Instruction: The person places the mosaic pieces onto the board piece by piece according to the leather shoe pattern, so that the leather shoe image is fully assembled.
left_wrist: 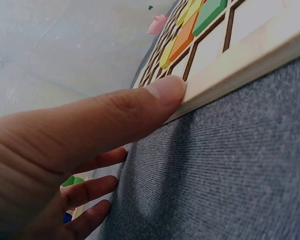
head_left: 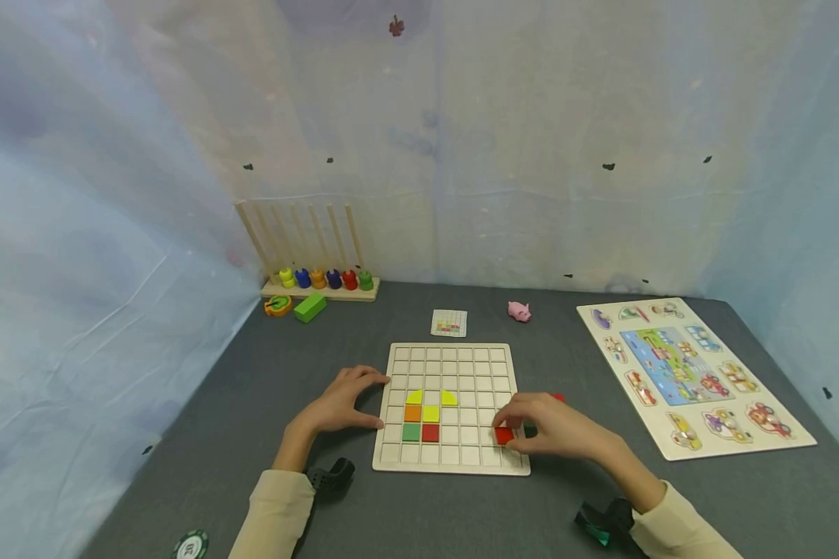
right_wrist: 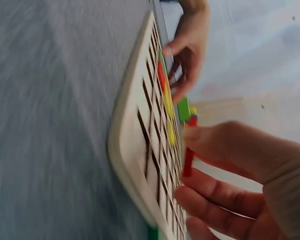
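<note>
While the left hand [head_left: 346, 400] spreads wide, the right hand [head_left: 552, 425] pinches a red square [head_left: 504, 436].
Head: square over the grid board [head_left: 470, 456] at four o'clock; left hand at nine, probably steadying it. Left wrist: thumb [left_wrist: 165, 92] meets the rim [left_wrist: 240, 75]. Right wrist: thumb and finger narrow on opposite edges, perhaps to keep the broad faces uncovered.

Soft, even light fills the head view, with faint shadows on the table [head_left: 433, 512] near the left hand [head_left: 342, 402]. The left wrist view is dimmer, the board [left_wrist: 250, 71] washed pale toward the upper right; the right wrist view looks blurred.
</note>
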